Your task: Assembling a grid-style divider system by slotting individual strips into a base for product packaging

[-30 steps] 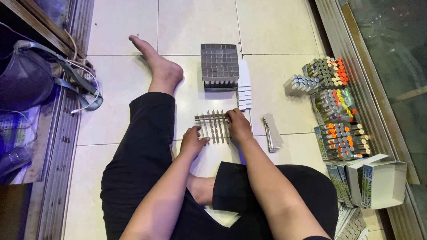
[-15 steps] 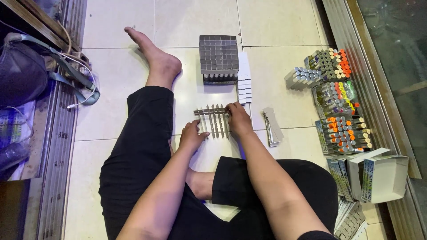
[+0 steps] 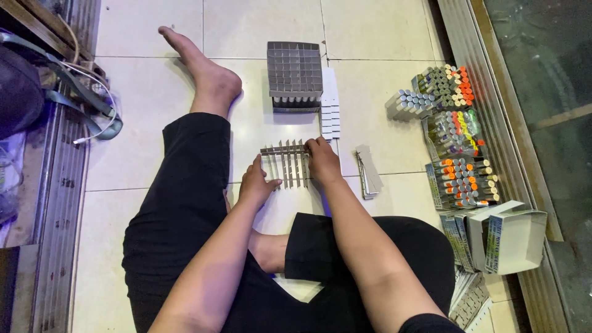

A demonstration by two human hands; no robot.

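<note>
1. The view had shifted slightly since a moment earlier; the half-built divider grid (image 3: 285, 163) stayed on the tile, just below the finished grid block (image 3: 295, 75).
2. My left hand (image 3: 256, 184) rested at the grid's left edge, fingers loosely spread, touching the strips.
3. My right hand (image 3: 320, 159) pressed its right edge, fingers curled over a strip.
4. Right of the grid lay loose strips (image 3: 369, 171), then bundled tubes (image 3: 455, 132).
</note>
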